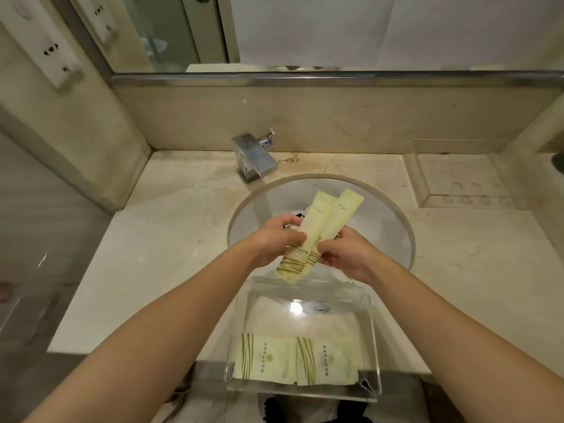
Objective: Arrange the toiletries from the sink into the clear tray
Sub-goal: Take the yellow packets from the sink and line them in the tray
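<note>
Closest to you, the clear tray (374,334) already holds two flat packets (294,360). Your left hand (270,239) and right hand (348,254) each pinch the two long packets (320,227) above the sink (393,215). Those still need to go in.

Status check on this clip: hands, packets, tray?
Left hand and right hand both grip two long packets over the sink. Clear tray holds two flat packets. Nothing blocking.
</note>
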`<state>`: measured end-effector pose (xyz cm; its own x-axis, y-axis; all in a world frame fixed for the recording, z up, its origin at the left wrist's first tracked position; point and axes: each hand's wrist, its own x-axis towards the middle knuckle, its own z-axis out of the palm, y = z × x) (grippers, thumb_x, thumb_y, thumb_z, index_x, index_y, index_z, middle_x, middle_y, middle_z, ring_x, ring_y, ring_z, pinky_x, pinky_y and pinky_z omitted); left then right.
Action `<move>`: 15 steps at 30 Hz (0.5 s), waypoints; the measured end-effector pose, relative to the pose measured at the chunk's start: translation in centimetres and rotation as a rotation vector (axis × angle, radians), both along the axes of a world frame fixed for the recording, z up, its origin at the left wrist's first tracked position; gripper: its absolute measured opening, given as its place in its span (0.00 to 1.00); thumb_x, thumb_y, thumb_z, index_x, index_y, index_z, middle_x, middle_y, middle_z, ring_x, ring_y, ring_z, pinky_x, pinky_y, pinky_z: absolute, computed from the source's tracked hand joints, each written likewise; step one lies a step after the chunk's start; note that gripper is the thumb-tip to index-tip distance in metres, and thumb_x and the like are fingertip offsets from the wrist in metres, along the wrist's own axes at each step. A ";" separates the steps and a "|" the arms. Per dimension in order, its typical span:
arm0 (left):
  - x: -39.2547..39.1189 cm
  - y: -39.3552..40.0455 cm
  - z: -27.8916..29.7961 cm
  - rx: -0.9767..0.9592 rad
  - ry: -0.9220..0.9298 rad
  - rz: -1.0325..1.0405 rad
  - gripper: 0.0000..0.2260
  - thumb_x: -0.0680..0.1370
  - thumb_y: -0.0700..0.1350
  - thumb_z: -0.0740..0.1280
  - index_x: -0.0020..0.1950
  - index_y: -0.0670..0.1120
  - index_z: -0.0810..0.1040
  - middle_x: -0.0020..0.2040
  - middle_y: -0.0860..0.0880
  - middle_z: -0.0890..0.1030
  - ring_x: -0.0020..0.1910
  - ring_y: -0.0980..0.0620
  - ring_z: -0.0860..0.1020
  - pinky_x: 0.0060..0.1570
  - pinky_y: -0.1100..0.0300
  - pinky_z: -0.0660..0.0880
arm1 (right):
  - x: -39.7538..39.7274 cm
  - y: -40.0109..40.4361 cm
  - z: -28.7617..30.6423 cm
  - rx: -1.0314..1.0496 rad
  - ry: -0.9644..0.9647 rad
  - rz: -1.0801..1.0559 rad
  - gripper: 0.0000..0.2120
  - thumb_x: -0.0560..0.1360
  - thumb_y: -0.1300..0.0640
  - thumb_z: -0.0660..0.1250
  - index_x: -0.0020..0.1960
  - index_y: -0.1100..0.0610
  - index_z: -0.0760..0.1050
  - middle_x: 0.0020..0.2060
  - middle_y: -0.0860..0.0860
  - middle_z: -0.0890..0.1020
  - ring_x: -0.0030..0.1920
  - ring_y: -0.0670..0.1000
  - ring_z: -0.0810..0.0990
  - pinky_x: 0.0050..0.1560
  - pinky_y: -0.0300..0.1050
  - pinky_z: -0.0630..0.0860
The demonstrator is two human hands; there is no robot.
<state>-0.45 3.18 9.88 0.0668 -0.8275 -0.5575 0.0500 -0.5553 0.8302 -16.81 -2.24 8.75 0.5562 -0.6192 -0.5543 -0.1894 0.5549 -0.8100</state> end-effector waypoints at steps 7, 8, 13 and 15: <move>0.9 3.0 2.1 -0.034 -0.205 -0.209 0.06 0.78 0.37 0.65 0.54 0.45 0.75 0.39 0.47 0.79 0.38 0.52 0.79 0.38 0.61 0.77 | -1.4 2.5 0.9 -0.015 0.046 -0.058 0.14 0.78 0.57 0.65 0.61 0.60 0.74 0.47 0.55 0.82 0.37 0.51 0.80 0.34 0.41 0.74; 1.1 3.3 2.2 -0.027 -0.233 -0.232 0.07 0.78 0.37 0.66 0.55 0.44 0.75 0.38 0.49 0.78 0.37 0.53 0.78 0.37 0.63 0.75 | -1.8 2.5 0.8 -0.021 0.068 -0.145 0.15 0.78 0.55 0.65 0.62 0.60 0.73 0.48 0.56 0.81 0.36 0.51 0.79 0.32 0.40 0.72; 1.9 4.8 1.3 0.035 -0.397 -0.397 0.13 0.76 0.41 0.69 0.60 0.46 0.76 0.42 0.49 0.77 0.41 0.52 0.78 0.43 0.59 0.77 | -4.3 2.9 0.4 -0.163 0.235 -0.207 0.17 0.74 0.59 0.69 0.62 0.54 0.71 0.49 0.57 0.80 0.39 0.52 0.78 0.38 0.45 0.73; 1.8 5.4 0.7 0.053 -0.442 -0.453 0.14 0.76 0.41 0.69 0.62 0.46 0.76 0.43 0.50 0.77 0.40 0.54 0.77 0.38 0.64 0.73 | -4.7 3.6 0.3 -0.233 0.322 -0.088 0.18 0.74 0.60 0.69 0.62 0.51 0.72 0.50 0.56 0.79 0.44 0.52 0.78 0.39 0.44 0.74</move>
